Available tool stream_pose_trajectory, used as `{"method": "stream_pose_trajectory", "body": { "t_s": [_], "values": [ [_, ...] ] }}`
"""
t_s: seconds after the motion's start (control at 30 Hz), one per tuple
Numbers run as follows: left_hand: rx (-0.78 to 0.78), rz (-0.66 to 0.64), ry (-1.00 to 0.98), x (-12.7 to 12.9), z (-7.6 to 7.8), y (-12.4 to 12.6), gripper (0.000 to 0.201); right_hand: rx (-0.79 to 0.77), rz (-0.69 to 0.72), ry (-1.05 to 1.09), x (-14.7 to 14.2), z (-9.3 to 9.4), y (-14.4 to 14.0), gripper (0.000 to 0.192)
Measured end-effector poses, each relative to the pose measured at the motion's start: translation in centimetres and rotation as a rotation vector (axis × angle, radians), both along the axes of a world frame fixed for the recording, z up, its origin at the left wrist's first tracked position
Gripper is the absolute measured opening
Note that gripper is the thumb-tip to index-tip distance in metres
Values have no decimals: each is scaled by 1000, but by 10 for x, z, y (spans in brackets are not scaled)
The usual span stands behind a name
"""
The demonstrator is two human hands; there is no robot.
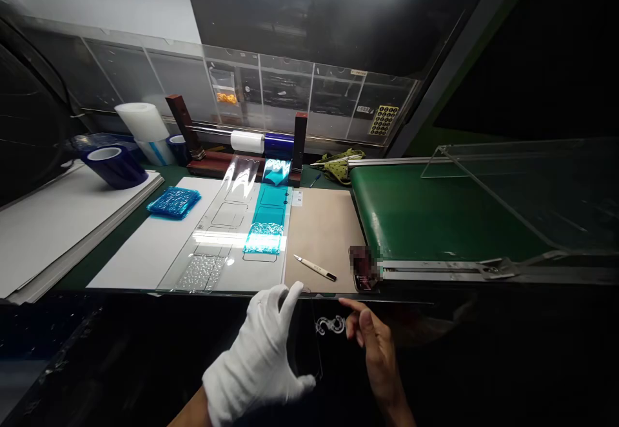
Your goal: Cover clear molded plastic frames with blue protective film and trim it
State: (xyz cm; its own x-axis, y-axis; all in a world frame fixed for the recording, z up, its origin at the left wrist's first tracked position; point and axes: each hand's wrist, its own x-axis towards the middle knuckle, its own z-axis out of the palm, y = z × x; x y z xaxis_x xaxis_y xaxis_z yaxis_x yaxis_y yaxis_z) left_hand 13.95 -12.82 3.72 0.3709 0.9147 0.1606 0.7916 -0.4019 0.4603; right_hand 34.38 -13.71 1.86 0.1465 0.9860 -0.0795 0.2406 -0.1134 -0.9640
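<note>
My left hand (264, 353), in a white glove, grips a dark, thin, glossy panel (304, 343) by its edges, with thumb and fingers spread across it. The panel is hard to make out against the dark floor. My bare right hand (374, 349) is to its right, index finger stretched toward the table edge and the other fingers partly curled, with nothing visible in it. A white curled shape (331, 325) shows between the hands. Beyond them, a pen-like cutter (315, 268) lies on a tan board (322, 220).
Clear film (229, 214) and blue film (271, 204) run from rolls on a wooden holder (300, 140) over a glass plate. Blue film pieces (174, 202) are stacked left. A blurred-out object (366, 267) stands beside a green conveyor belt (435, 214). Film rolls (116, 168) stand far left.
</note>
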Motion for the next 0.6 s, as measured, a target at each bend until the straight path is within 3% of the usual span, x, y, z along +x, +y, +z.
{"method": "stream_pose_trajectory", "body": {
  "t_s": [0.1, 0.23, 0.33, 0.5, 0.6],
  "values": [
    [8, 7, 42, 5, 4, -4, 111, -49, 139, 38, -10, 3, -6, 52],
    [-9, 16, 132, 8, 13, -8, 113, 1, 162, -38, -24, 5, -6, 46],
    [-48, 57, 290, 13, 22, -10, 114, 138, 178, -306, -28, 6, -3, 41],
    [-53, 107, 736, 32, 36, -12, 116, 416, 145, -907, -42, 7, -3, 41],
    [-28, 87, 903, 43, 44, -14, 108, 471, 109, -1024, -49, 6, -7, 42]
  ]
}}
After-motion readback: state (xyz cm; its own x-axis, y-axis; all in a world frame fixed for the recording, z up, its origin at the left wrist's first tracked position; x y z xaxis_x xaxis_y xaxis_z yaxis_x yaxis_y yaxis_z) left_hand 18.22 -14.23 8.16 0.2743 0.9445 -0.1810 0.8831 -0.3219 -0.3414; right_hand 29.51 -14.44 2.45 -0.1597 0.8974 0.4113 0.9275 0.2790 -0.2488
